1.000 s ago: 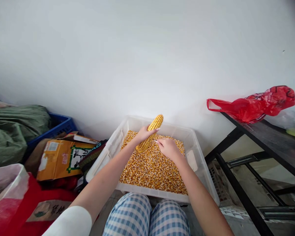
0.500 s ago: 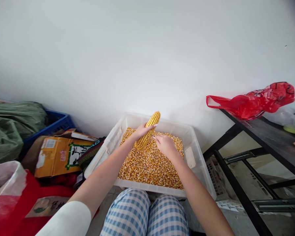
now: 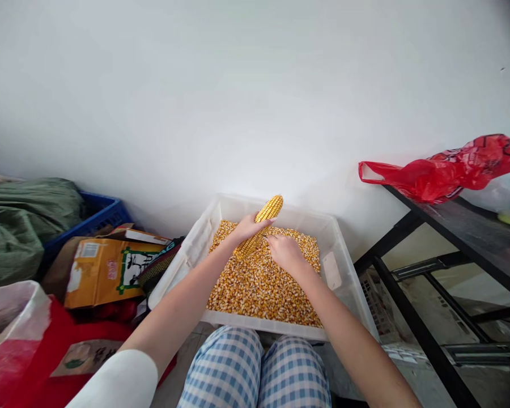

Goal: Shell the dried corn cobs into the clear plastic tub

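Observation:
An ear of corn (image 3: 269, 209) with yellow kernels leans over the bin, its upper end tilted to the right. My left hand (image 3: 251, 225) is wrapped round its middle, thumb across the front. Close against the cob's right side is my right hand (image 3: 284, 251), fingers curled in; a tiny dark tip shows at the fingertips, too small to name. Loose corn kernels (image 3: 259, 289) lie beneath both hands in a translucent plastic bin (image 3: 272, 322), and the cob's lower end sits just over or on them.
Checked-trouser knees (image 3: 225, 362) touch or nearly touch the bin's front. At left are an orange carton (image 3: 100, 277), a blue crate (image 3: 106, 215) with green cloth, and a red-and-white bag (image 3: 29, 340). A black-framed table (image 3: 471, 226) at right bears a red plastic bag (image 3: 446, 175). A white wall stands behind.
The view has shifted slightly. The ear of corn is tilted a little further to the right in my left hand. My right hand stays curled beside it.

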`<action>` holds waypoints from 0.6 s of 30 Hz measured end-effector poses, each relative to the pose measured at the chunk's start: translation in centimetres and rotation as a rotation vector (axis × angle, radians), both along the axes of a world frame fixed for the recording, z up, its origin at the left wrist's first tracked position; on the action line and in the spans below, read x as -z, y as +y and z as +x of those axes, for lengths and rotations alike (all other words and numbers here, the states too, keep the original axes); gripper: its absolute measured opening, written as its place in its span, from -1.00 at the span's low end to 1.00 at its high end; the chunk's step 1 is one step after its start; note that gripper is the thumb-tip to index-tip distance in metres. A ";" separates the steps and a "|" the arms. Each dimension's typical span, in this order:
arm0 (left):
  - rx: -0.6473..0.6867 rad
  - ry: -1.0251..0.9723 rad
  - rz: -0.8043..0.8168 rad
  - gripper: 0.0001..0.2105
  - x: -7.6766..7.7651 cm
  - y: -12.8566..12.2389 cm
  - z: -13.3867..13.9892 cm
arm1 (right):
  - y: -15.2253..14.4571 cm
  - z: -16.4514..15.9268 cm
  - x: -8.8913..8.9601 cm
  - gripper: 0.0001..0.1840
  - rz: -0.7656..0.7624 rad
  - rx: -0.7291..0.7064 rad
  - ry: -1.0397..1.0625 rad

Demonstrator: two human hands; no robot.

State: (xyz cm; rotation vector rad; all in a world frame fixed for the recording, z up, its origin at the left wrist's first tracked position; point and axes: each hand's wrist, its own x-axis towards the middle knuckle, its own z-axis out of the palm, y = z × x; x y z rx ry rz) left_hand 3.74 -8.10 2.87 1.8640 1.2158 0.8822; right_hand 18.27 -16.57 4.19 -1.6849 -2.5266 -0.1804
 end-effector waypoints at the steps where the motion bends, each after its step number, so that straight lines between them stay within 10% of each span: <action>1: 0.004 0.021 0.004 -0.42 0.1 0.1 0.0 | 0.0 -0.1 0.0 -0.66 0.001 -0.002 -0.015; 18: 0.167 0.039 -0.036 -0.47 -0.4 -0.5 -0.2 | 1.1 1.2 1.3 -0.65 -0.011 -0.161 0.183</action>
